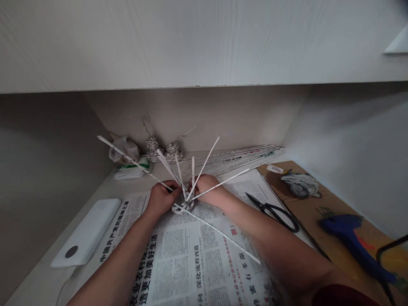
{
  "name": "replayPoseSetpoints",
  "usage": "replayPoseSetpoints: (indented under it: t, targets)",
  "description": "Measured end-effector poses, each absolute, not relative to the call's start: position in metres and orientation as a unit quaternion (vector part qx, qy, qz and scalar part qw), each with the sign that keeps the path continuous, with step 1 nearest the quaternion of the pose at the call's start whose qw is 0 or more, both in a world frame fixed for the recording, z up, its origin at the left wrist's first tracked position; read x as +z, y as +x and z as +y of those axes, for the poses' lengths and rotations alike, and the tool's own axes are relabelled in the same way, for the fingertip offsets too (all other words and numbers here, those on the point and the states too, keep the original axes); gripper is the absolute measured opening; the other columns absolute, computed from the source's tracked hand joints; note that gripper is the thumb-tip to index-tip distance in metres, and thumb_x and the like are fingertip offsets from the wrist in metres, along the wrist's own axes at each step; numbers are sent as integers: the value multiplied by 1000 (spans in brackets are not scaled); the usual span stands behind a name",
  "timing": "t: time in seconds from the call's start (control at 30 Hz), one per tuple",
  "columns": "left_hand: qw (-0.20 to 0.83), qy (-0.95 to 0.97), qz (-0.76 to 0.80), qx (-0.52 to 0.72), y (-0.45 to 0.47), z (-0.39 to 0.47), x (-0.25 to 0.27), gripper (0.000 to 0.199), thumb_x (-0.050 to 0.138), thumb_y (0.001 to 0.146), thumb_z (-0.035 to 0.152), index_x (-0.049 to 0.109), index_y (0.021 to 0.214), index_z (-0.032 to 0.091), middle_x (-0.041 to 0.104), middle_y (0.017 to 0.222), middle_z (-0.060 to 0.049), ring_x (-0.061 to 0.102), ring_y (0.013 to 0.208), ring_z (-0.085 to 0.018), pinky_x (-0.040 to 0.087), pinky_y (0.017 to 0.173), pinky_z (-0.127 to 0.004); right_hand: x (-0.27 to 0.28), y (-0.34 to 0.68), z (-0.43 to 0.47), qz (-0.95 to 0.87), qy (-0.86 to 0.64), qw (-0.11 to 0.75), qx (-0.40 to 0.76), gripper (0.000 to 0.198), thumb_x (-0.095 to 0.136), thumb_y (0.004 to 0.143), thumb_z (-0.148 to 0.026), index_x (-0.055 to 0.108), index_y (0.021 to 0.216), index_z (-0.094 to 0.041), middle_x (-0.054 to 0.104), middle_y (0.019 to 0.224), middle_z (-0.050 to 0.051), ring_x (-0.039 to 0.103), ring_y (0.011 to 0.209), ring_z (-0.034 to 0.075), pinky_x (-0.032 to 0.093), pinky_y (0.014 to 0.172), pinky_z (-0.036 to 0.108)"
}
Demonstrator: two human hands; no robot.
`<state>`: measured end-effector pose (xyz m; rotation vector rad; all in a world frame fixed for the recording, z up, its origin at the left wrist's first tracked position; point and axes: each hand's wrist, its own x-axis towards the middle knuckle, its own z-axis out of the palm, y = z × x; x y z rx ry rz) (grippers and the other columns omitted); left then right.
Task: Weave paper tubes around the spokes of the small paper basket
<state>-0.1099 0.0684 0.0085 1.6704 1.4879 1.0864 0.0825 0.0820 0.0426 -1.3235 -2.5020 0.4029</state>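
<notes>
A small woven piece of rolled newspaper strips (pixel 183 208) is held between my two hands, low over the newspaper (pixel 191 250). Several thin paper sticks fan up and outward from it, and one slants down to the right. My left hand (pixel 162 197) pinches at its left side, where a long paper stick (pixel 127 157) runs up to the left. Around the far right side curls my right hand (pixel 205 189), its fingertips partly hidden behind the upright sticks. Both hands are closed on the weaving.
Black-handled scissors (pixel 272 210) lie right of my right forearm. A blue glue gun (pixel 350 238) and a grey crumpled bundle (pixel 301 185) rest on a brown board. A white box (pixel 87 231) is at left. Behind stand two woven gourd shapes (pixel 174 151) and loose paper sticks (pixel 242 157). A panel (pixel 204 46) overhangs.
</notes>
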Motion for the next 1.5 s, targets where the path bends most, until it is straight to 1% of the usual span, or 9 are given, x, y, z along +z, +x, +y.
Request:
replayPoseSetpoints:
  t: [0.2, 0.4, 0.5, 0.67, 0.97, 1.13, 1.23, 1.4, 1.5]
  targets:
    - [311, 641, 565, 415, -110, 68, 7, 17, 66, 68, 34, 69, 62, 18, 67, 60, -2, 56, 54, -16, 41, 52, -24, 38, 79, 82, -876, -428, 180, 132, 20, 64, 80, -23, 76, 95, -19, 77, 96, 8, 69, 92, 22, 46, 76, 27]
    - [293, 652, 567, 410, -110, 67, 10, 15, 64, 68, 32, 69, 61, 19, 66, 57, -1, 57, 54, -16, 41, 53, -25, 39, 79, 80, -862, -461, 146, 155, 20, 59, 84, -20, 75, 97, -20, 77, 95, 7, 69, 89, 21, 45, 73, 26]
    - [293, 659, 559, 409, -109, 66, 12, 16, 64, 68, 33, 71, 64, 19, 68, 60, -2, 58, 55, -17, 42, 54, -25, 36, 79, 81, -863, -452, 160, 159, 16, 63, 83, -24, 74, 95, -20, 77, 94, 6, 69, 89, 20, 45, 73, 26]
    - [291, 664, 557, 405, -109, 66, 11, 18, 63, 67, 36, 71, 64, 20, 71, 63, -3, 61, 59, -20, 45, 56, -26, 29, 78, 84, -884, -416, 183, 108, 13, 65, 83, -30, 71, 88, -20, 75, 92, 6, 67, 90, 20, 45, 77, 27]
    - [300, 659, 570, 388, -109, 67, 12, 18, 63, 67, 37, 72, 66, 21, 70, 60, -2, 60, 56, -20, 43, 53, -25, 36, 78, 78, -886, -430, 146, 95, 17, 61, 84, -31, 72, 93, -21, 77, 95, 6, 69, 91, 22, 45, 71, 27]
    - [303, 646, 564, 415, -109, 69, 3, 18, 64, 68, 36, 73, 66, 20, 72, 63, -3, 61, 57, -19, 44, 54, -25, 40, 79, 79, -869, -445, 147, 158, 23, 63, 85, -30, 75, 103, -24, 78, 105, 5, 71, 98, 22, 47, 76, 26]
    - [292, 642, 569, 424, -109, 70, -3, 17, 65, 70, 34, 75, 70, 20, 72, 62, -2, 61, 57, -18, 42, 53, -24, 41, 80, 81, -864, -451, 144, 169, 25, 61, 86, -29, 75, 106, -24, 78, 107, 5, 71, 99, 22, 48, 78, 27]
    - [283, 628, 583, 431, -106, 69, -1, 19, 66, 70, 35, 75, 67, 19, 70, 59, -2, 60, 54, -18, 41, 52, -25, 43, 82, 85, -875, -453, 116, 126, 28, 54, 90, -24, 77, 106, -21, 78, 101, 8, 70, 93, 25, 46, 76, 30]
    - [263, 617, 604, 430, -105, 68, 5, 20, 66, 70, 36, 74, 67, 18, 70, 59, -2, 60, 53, -18, 40, 52, -25, 46, 84, 87, -881, -447, 125, 92, 26, 53, 90, -22, 77, 102, -18, 77, 101, 11, 68, 97, 26, 46, 83, 33]
